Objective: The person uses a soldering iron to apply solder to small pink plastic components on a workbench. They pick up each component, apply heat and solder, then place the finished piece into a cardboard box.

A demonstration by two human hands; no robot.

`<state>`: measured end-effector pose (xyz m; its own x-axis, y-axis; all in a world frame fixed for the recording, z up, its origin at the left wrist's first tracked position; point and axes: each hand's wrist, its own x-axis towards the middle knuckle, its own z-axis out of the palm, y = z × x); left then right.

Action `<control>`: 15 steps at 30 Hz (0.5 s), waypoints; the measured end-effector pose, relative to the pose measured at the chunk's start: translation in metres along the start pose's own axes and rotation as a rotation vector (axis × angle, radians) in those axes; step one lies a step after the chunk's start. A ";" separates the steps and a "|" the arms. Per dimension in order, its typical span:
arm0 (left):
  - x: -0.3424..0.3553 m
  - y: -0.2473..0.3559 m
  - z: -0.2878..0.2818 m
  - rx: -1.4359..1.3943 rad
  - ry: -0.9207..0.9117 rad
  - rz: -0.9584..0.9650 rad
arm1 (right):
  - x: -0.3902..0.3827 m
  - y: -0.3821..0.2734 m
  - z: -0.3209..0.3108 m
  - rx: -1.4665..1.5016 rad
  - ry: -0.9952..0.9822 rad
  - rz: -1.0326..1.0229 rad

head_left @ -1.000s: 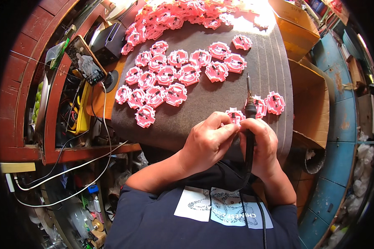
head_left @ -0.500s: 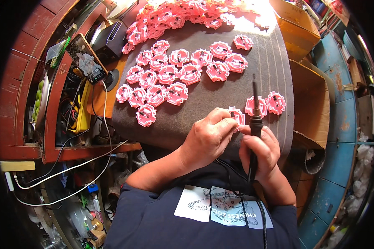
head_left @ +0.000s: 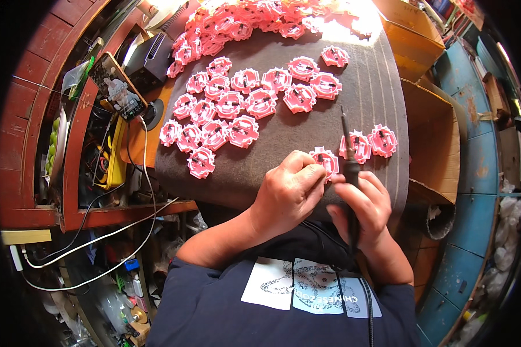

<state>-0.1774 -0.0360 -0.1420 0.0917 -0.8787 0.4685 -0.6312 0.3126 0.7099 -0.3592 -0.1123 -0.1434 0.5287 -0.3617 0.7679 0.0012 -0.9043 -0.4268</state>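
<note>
My left hand [head_left: 289,188] is closed, thumb and fingertips pinched at the near edge of a pink plastic part [head_left: 326,162] lying on the dark mat. In my right hand [head_left: 364,203] is a black soldering iron [head_left: 350,165] with its cord trailing down. The iron stands nearly upright, its thin dark tip pointing away from me, above the mat. Right fingertips come close to the near edge of that same part; whether they touch it I cannot tell. Two similar parts, one [head_left: 356,147] partly behind the iron and another [head_left: 383,140], lie just beyond on the right.
Several pink parts with black pieces inside [head_left: 230,104] are spread over the mat [head_left: 260,147], a large heap [head_left: 226,26] behind them. A phone [head_left: 118,85] stands at left beside white cables. Cardboard boxes [head_left: 431,139] and blue cabinets [head_left: 474,168] line the right.
The soldering iron has tilted, its tip swinging left and slightly nearer. My right fingers have loosened and shifted around the handle. My left hand keeps its pinch; the whole view has shifted slightly.
</note>
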 end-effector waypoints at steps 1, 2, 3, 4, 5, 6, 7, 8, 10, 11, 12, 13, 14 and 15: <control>0.001 0.001 -0.001 0.008 0.000 0.005 | -0.004 0.000 -0.008 0.012 0.003 -0.023; 0.002 0.003 -0.002 0.017 0.001 0.010 | -0.012 0.004 -0.012 0.042 0.038 -0.048; 0.003 0.004 -0.002 0.023 0.000 0.014 | -0.019 0.004 -0.022 0.002 -0.014 -0.030; 0.004 0.005 -0.002 0.027 -0.002 0.008 | -0.022 0.006 -0.022 0.049 0.025 -0.024; 0.004 0.006 -0.002 0.030 -0.003 0.003 | -0.024 0.008 -0.022 0.096 0.065 -0.018; 0.004 0.006 -0.001 0.034 -0.006 -0.002 | -0.024 0.011 -0.023 0.081 0.054 -0.050; 0.005 0.006 -0.001 0.044 -0.005 -0.007 | -0.026 0.012 -0.024 0.091 0.062 -0.031; 0.005 0.007 0.000 0.053 -0.005 -0.011 | -0.030 0.011 -0.026 0.100 0.071 -0.012; 0.004 0.007 0.000 0.067 -0.005 -0.017 | -0.034 0.009 -0.030 0.114 0.042 0.005; 0.004 0.007 0.000 0.070 -0.006 -0.018 | -0.033 0.008 -0.031 0.132 0.053 -0.006; 0.004 0.007 0.000 0.074 -0.007 -0.019 | -0.035 0.007 -0.032 0.108 0.061 -0.017; 0.003 0.007 0.000 0.074 -0.006 -0.023 | -0.037 0.006 -0.032 0.085 0.069 -0.029; 0.003 0.008 0.001 0.075 -0.005 -0.027 | -0.039 0.006 -0.033 0.094 0.065 -0.030; 0.004 0.008 0.001 0.076 -0.004 -0.031 | -0.040 0.006 -0.035 0.105 0.062 -0.032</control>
<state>-0.1829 -0.0368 -0.1350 0.1091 -0.8892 0.4443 -0.6849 0.2568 0.6819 -0.4097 -0.1107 -0.1601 0.4735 -0.3493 0.8086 0.1076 -0.8882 -0.4467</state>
